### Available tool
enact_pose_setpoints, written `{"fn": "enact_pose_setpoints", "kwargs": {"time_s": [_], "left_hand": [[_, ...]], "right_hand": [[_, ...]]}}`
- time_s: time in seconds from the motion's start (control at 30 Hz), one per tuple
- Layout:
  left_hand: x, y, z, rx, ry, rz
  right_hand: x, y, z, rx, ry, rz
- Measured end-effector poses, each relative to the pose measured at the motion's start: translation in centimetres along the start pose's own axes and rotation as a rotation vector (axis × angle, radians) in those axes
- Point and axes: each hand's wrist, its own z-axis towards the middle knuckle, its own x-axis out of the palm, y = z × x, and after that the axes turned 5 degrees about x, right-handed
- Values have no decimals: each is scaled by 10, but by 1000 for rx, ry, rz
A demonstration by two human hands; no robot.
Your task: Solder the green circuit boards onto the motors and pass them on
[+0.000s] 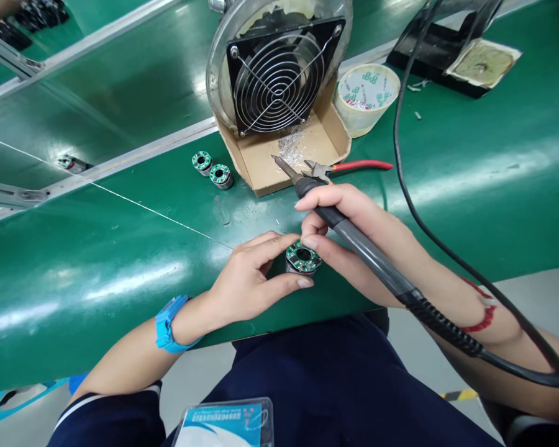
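My left hand (254,273) is closed round the side of a small round motor with a green ring-shaped circuit board (302,256) on top. The motor is upright at the bench, near its front edge. In my right hand (349,230) lies a soldering iron (363,248), its bare tip pointing up and left, away from the board. The right thumb and fingertips touch or nearly touch the board's far edge. A thin white strand (158,214) runs from the left toward my left hand; its end is hidden there.
A fan with a wire guard (278,93) stands behind a cardboard tray (270,180) holding wire clippings. Red-handled cutters (361,166) lean on the tray. Two similar motors (220,176) stand left. A tape roll (368,99), an iron stand (440,62) and the iron's cable (403,167) are right.
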Motion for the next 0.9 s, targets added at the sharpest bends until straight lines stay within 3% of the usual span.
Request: {"fn": "enact_pose_setpoints", "kwargs": {"time_s": [0.6, 0.9], "left_hand": [[1, 7, -1, -45, 87, -92], [0, 10, -2, -113, 107, -133]], "right_hand": [[-1, 0, -1, -97, 48, -103], [4, -6, -3, -93, -24, -60]]}}
